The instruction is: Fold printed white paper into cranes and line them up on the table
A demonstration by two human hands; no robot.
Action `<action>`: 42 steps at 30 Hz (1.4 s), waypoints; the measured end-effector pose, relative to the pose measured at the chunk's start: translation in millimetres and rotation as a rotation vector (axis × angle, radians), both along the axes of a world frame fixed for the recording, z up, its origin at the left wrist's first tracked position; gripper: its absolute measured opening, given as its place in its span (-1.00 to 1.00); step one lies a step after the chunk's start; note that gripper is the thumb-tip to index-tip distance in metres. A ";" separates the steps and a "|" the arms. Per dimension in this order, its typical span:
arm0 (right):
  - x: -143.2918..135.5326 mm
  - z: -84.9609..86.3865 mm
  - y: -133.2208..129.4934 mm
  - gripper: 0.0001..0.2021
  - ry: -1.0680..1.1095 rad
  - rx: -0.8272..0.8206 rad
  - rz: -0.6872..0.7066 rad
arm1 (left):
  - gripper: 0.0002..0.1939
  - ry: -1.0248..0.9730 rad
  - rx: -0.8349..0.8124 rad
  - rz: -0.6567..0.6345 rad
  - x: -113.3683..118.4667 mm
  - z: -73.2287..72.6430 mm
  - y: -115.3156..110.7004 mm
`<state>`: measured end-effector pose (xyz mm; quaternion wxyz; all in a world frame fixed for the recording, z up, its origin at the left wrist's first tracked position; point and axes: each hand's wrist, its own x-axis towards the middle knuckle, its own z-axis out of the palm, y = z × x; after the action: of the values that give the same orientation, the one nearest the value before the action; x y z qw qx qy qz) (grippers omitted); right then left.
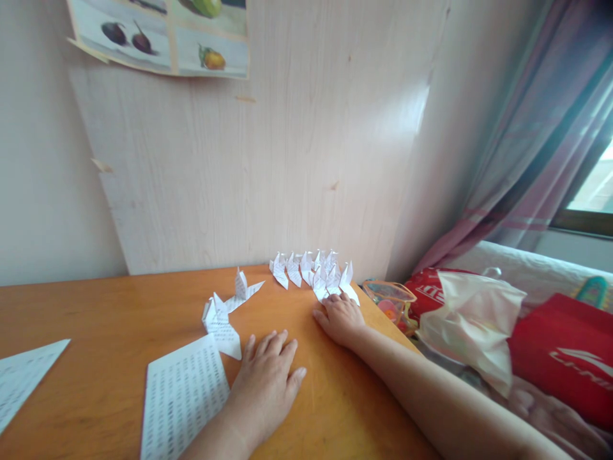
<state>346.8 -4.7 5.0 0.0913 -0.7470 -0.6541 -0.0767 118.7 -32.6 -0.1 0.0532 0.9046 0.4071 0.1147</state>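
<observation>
Origami cranes (306,268) folded from printed paper stand in a close group near the far right corner of your wooden table (115,319), and your right hand (341,319) reaches to the front of that group. It is palm down and loosely open, its thumb set apart from the gently bent fingers; the fingertips meet the low white wings of the front birds, though you cannot tell how firmly they press, and no grip shows. Your left hand (271,377) rests palm down nearer to you, fingers well opened and a little apart, thumb out to the right, with nothing visible in its hold. Just beside its outer fingers is a separate crane (219,319), one wing pointing toward you, and another crane (241,287) sits just behind that one. Your left wrist lies over the edge of a printed sheet (184,383); a second sheet (23,377) is at the far left. Past the table's right edge are a white bag (474,319) and a red bag (565,358).
</observation>
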 end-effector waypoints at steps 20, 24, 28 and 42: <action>-81.4 24.1 57.0 -0.73 0.413 0.070 0.325 | -0.52 -0.120 -0.007 0.046 1.5 0.3 -2.0; -113.9 25.4 95.1 -0.65 0.489 0.055 0.254 | -0.52 -0.125 0.000 0.038 -0.5 1.2 -3.1; -134.3 18.0 123.3 -0.50 0.521 0.050 0.196 | -0.53 -0.150 -0.003 0.026 -1.4 2.8 -3.5; -111.9 13.4 134.5 -0.82 0.614 0.168 0.174 | -0.54 -0.158 0.024 0.011 -1.9 -0.5 -3.9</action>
<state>235.0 129.8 18.4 0.3516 -0.6665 -0.6487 0.1063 116.8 -36.5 -0.5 0.0738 0.8910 0.4053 0.1906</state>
